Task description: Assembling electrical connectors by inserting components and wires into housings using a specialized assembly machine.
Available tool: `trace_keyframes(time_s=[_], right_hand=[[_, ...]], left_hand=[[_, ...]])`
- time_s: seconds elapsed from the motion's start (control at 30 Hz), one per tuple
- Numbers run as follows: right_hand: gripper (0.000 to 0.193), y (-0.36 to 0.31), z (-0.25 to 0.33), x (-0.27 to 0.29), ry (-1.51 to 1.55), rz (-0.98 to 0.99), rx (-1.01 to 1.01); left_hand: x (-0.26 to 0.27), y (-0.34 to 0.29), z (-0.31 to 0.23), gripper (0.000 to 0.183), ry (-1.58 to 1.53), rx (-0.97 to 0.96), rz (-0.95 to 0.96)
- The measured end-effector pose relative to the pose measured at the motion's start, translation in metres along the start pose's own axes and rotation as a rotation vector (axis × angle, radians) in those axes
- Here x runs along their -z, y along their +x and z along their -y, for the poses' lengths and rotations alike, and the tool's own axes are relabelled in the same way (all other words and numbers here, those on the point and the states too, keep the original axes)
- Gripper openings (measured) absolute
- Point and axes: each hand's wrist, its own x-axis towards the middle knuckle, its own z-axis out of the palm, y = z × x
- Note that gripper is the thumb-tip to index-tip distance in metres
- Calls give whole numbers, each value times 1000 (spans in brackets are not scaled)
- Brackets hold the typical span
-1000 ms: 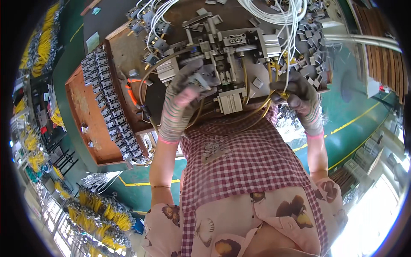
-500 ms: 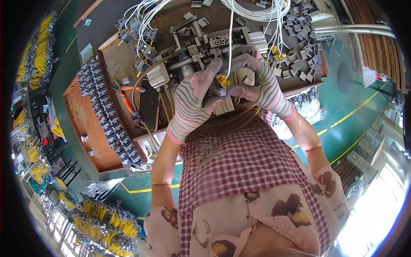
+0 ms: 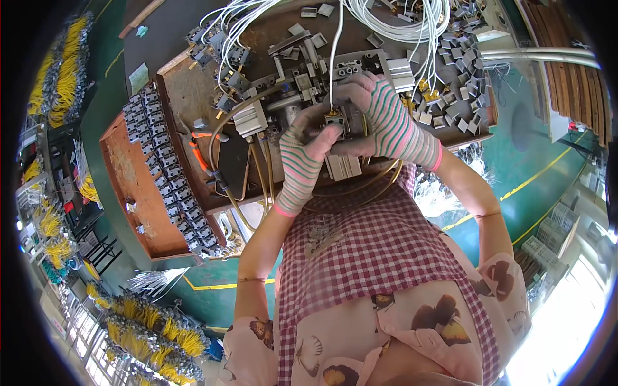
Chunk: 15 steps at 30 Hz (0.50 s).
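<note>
Both hands wear striped knit gloves with grey fingers and meet in front of a metal fixture (image 3: 299,80). Between the fingertips sits a small metal connector block (image 3: 335,119), brassy at its top, where a white cable (image 3: 333,71) runs upward. My left hand (image 3: 308,149) is closed on the block, its thumb pressing the front face. My right hand (image 3: 381,117) is closed around the block's other side, index finger arched over behind it. The fingers cover part of the block. Just below them lies a ribbed metal cylinder block (image 3: 344,167) of the fixture.
Many small metal shells (image 3: 460,96) are strewn at the right of the bench. Coiled white cables (image 3: 412,29) lie at the back. To the left are orange-handled pliers (image 3: 201,153) and a wooden tray (image 3: 138,186) with rows of metal blocks. Brown hoses (image 3: 270,170) hang off the fixture.
The brassy cable end now sits at the top of a metal block held between both hands. My left thumb has come down onto that block's face, and the hands have drawn closer together.
</note>
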Motion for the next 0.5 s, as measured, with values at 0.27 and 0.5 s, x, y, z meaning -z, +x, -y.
trace_keyframes(time_s=[0.27,0.5], right_hand=[[54,20,-28,-3,-280,112,87],[61,23,-34,-15,-89,167,-111]], left_hand=[[30,10,-23,54,1060,-625,89],[46,47,-9,47,1378,-722,470]])
